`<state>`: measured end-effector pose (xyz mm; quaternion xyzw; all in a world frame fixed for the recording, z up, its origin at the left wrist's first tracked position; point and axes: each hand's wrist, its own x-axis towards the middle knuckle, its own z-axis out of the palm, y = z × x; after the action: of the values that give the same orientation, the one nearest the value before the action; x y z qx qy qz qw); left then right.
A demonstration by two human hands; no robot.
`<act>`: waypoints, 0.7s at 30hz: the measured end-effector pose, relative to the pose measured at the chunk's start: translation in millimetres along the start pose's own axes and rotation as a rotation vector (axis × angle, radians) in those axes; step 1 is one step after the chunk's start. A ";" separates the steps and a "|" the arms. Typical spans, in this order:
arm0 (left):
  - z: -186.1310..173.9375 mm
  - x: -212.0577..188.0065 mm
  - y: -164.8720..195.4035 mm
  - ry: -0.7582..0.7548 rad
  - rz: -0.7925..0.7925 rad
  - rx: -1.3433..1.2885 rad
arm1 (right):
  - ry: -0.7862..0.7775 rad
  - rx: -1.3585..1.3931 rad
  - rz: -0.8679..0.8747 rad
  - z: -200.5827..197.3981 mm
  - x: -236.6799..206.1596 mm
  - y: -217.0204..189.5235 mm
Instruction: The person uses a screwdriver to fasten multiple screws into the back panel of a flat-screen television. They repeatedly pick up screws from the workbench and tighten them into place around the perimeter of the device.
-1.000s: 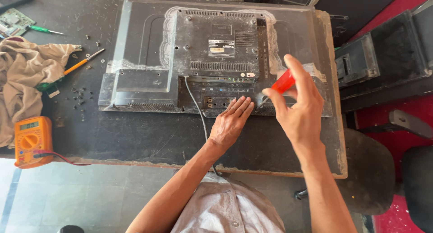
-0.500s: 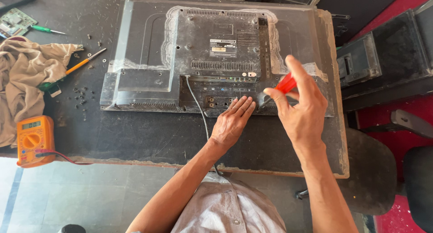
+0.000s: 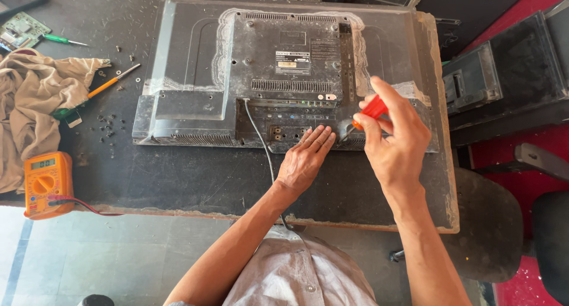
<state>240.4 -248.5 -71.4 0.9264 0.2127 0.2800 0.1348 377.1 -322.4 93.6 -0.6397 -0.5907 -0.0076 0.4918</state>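
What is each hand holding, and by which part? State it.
The right hand grips a screwdriver by its red handle. The left hand holds nothing; it rests flat on the television back panel.

counts: 1 tv back panel (image 3: 284, 75); 3 screwdrivers, 1 red (image 3: 373, 109), 1 orange (image 3: 112, 80), 1 green (image 3: 62, 40); 1 multimeter (image 3: 44, 184), lower left; 1 cloth (image 3: 35, 110); 2 hands, left hand (image 3: 305, 161), right hand (image 3: 394, 143).

The scene is seen from a single head-worn camera, aimed steeply down and slightly forward from above the torso. The tabletop (image 3: 178, 181) is viewed from close by, almost fully framed, with both forearms entering from the bottom edge and floor shown at the sides.
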 end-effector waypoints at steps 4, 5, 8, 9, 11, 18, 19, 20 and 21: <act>-0.3 -0.4 -1.2 0.009 0.015 0.009 | -0.028 0.040 0.039 1.1 0.7 0.2; 0.3 -0.2 -1.3 0.014 0.016 0.012 | -0.003 0.081 0.042 1.8 0.8 0.1; 3.6 0.9 1.2 0.013 0.001 -0.004 | 0.074 0.077 0.051 2.6 -0.7 -3.1; 3.0 0.4 0.7 0.015 -0.014 0.001 | 0.098 0.069 0.044 5.1 -1.6 -5.5; 3.4 0.4 3.3 -0.022 0.049 0.150 | 0.069 -0.053 -0.043 2.8 -3.9 -10.9; -8.4 0.1 5.1 0.009 -0.037 0.073 | 0.070 0.033 0.049 16.8 -10.5 -13.9; -13.5 -2.2 3.2 -0.030 -0.045 0.015 | 0.068 0.085 0.086 18.9 -9.8 -9.1; -19.3 -3.9 3.5 -0.069 -0.053 -0.047 | 0.062 0.135 0.132 18.7 -8.8 -3.9; -25.1 -4.5 2.6 -0.105 -0.060 -0.110 | 0.040 0.175 0.173 20.3 -9.2 1.6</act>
<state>223.4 -249.6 -52.3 0.9242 0.2172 0.2383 0.2048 363.9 -316.0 76.7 -0.6426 -0.5220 0.0735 0.5561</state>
